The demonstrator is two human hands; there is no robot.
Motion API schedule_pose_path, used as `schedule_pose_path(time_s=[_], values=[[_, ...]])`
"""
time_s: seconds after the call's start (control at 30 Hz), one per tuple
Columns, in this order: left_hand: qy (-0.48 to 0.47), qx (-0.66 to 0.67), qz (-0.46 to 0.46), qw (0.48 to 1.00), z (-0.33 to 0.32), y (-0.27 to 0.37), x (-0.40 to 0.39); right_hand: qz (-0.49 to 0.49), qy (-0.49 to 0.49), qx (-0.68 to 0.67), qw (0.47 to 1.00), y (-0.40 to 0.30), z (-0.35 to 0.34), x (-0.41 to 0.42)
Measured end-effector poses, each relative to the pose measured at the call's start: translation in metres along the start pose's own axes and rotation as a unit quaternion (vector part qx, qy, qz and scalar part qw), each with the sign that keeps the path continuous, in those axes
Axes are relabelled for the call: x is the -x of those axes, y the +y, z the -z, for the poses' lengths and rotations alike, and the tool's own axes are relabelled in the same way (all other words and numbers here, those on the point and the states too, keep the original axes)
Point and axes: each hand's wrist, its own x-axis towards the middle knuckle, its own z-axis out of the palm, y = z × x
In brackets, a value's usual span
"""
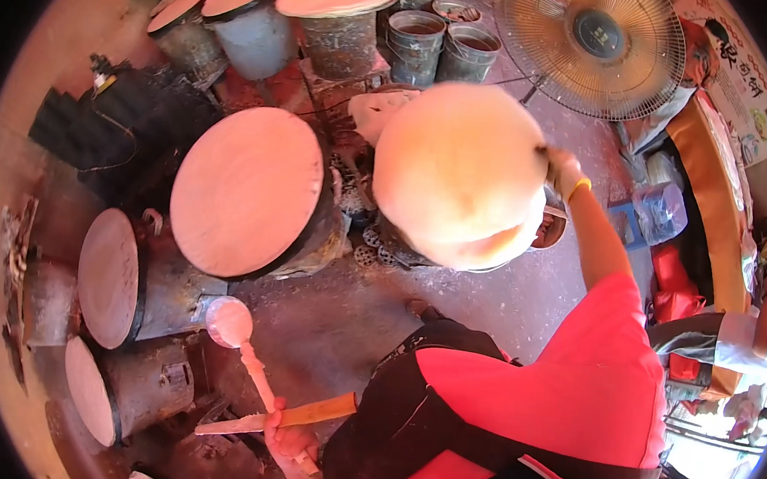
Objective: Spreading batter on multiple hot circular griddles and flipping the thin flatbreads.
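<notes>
At the end of my outstretched arm, my right hand (564, 174) is closed at the right rim of a large round pale disc (460, 171). A small dark part shows at the fingers; whether it is a handle is unclear. The disc is blurred, and a bright pale crescent (508, 242) shows under its lower edge. Low in the picture, my left hand (293, 438) grips a flat wooden stick (319, 411) with a whitish end. The same hand holds a long-handled tool (258, 371) with a round pale-coated head (230, 322).
A drum stove with a wide pale round top (249, 192) stands left of the disc. More drum stoves (109, 279) line the wall. Metal buckets (415, 46) and a large fan (592, 40) stand beyond. Perforated briquettes (366, 256) lie between the stoves. People are at the right.
</notes>
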Motion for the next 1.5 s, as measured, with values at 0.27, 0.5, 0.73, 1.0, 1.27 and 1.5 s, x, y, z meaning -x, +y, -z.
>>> schedule_pose_path(time_s=[0.27, 0.5, 0.73, 1.0, 1.27, 1.5], values=[[-0.012, 0.026, 0.002, 1.0, -0.029, -0.084, -0.085, 0.023, -0.05, 0.28, 0.958, 0.05, 0.03, 0.012], [-0.013, 0.022, 0.003, 1.0, -0.042, -0.135, -0.119, 0.051, -0.086, 0.416, 0.904, 0.056, 0.057, 0.001], [-0.021, 0.034, -0.045, 0.998, -0.026, -0.157, -0.113, 0.053, 0.038, 0.339, 0.939, 0.029, 0.046, -0.005], [-0.008, 0.116, -0.202, 0.972, 0.016, -0.171, -0.048, 0.325, -0.437, 0.274, 0.793, -0.017, -0.116, 0.1], [-0.011, 0.134, -0.394, 0.909, 0.106, -0.219, 0.034, 0.075, -0.861, 0.311, 0.395, 0.074, -0.21, 0.329], [0.118, 0.146, -0.615, 0.766, 0.2, -0.312, 0.111, 0.401, -0.815, 0.401, -0.119, 0.139, -0.114, 0.519]])
